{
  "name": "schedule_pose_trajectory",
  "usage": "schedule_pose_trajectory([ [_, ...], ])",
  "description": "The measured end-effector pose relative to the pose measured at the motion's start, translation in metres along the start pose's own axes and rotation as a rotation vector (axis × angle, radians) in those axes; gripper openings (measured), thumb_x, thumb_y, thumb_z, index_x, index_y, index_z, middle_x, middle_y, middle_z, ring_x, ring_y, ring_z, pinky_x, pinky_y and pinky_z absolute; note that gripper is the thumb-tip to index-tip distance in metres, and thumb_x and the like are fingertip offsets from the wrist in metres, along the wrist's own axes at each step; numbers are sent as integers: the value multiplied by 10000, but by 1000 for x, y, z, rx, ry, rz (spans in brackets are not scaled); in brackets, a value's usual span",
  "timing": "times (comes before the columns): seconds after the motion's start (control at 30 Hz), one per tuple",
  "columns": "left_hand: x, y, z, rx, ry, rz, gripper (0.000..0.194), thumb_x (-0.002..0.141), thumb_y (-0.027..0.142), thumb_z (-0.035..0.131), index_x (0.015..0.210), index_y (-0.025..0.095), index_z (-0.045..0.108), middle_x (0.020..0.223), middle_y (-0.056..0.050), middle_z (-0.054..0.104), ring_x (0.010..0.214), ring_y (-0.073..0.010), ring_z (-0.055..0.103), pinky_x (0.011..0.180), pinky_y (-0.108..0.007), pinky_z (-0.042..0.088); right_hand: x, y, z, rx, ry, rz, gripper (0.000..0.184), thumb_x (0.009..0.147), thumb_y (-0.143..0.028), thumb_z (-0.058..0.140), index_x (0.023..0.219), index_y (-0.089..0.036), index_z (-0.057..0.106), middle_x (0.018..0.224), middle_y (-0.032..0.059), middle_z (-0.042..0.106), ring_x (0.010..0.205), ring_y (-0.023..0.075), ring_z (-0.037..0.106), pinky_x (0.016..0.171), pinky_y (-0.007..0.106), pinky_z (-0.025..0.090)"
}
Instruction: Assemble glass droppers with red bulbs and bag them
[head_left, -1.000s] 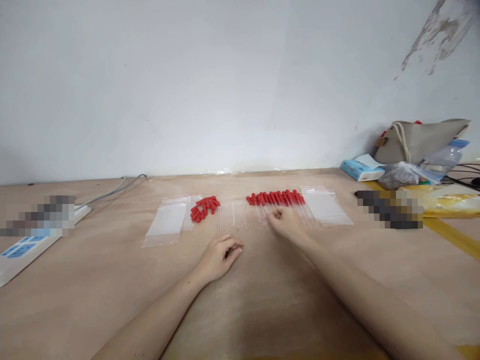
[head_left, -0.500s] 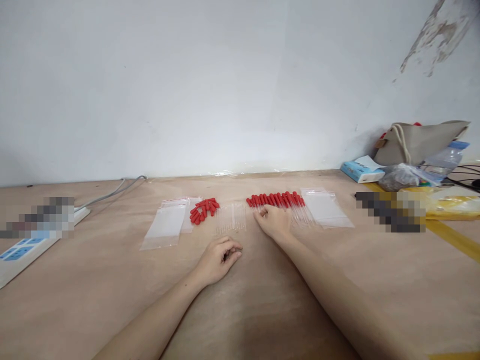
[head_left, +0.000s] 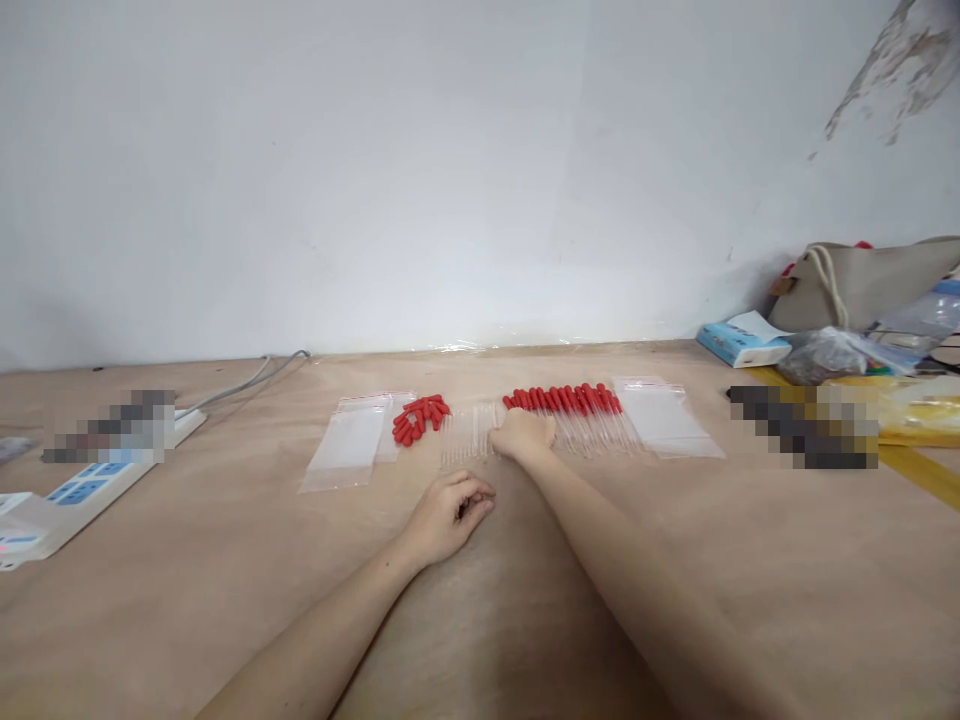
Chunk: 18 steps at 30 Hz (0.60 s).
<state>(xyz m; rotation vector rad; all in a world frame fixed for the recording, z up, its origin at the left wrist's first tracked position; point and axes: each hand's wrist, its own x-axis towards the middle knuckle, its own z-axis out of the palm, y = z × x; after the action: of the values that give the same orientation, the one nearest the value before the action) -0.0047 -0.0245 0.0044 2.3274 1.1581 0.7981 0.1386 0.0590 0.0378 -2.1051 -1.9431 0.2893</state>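
My right hand (head_left: 523, 434) is closed over the gap between a group of clear, thin tubes (head_left: 465, 435) and a row of red-capped clear droppers (head_left: 592, 425). Its fingertips are turned away, so whatever they hold is hidden. On the table in front of the tubes rests my left hand (head_left: 454, 515), loosely curled, thumb and forefinger slightly apart, with nothing visible in it. Left of the tubes lies a small heap of loose red rubber bulbs (head_left: 409, 432). The red ends of the droppers point towards the wall.
Clear zip bags lie on both sides, a left bag (head_left: 341, 450) and a right bag (head_left: 664, 420). A white power strip (head_left: 124, 485) with a grey cable is far left. A blue tissue pack (head_left: 742, 340), a beige bag (head_left: 885, 285) and yellow plastic packaging (head_left: 907, 410) crowd the right.
My right hand has moved left from the end of the dropper row towards the loose tubes. My left hand stays in place on the table. The whole view has shifted slightly.
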Motion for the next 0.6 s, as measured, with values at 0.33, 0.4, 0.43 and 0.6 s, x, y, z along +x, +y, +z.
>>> schedule_pose_trajectory([
  [0.33, 7, -65, -62, 359, 438, -391, 114, 730, 293, 538, 731, 180, 534, 711, 1, 526, 587, -129, 496, 577, -249, 401, -72, 87, 3, -19, 257, -641, 150, 794, -199, 433, 701, -165, 545, 679, 33, 604, 643, 152, 538, 706, 312, 339],
  [0.4, 11, -73, -66, 402, 441, -388, 139, 722, 319, 548, 759, 185, 545, 741, -5, 520, 607, -135, 508, 598, -255, 414, -81, 100, 6, -15, 275, -698, 144, 800, -190, 436, 703, -170, 542, 681, 29, 585, 666, 156, 524, 690, 305, 344],
  [0.43, 13, -75, -65, 419, 433, -368, 150, 723, 330, 550, 769, 188, 548, 758, -9, 518, 624, -138, 516, 615, -257, 421, -83, 104, 6, 3, 282, -699, 140, 800, -190, 441, 703, -172, 540, 686, 30, 577, 679, 157, 517, 680, 298, 349],
  [0.6, 26, -78, -57, 545, 370, -297, 141, 750, 330, 517, 776, 194, 544, 803, -25, 514, 674, -161, 539, 657, -279, 430, -84, 105, 6, 91, 274, -693, 124, 799, -178, 448, 705, -174, 529, 712, 36, 548, 698, 149, 498, 642, 266, 374],
])
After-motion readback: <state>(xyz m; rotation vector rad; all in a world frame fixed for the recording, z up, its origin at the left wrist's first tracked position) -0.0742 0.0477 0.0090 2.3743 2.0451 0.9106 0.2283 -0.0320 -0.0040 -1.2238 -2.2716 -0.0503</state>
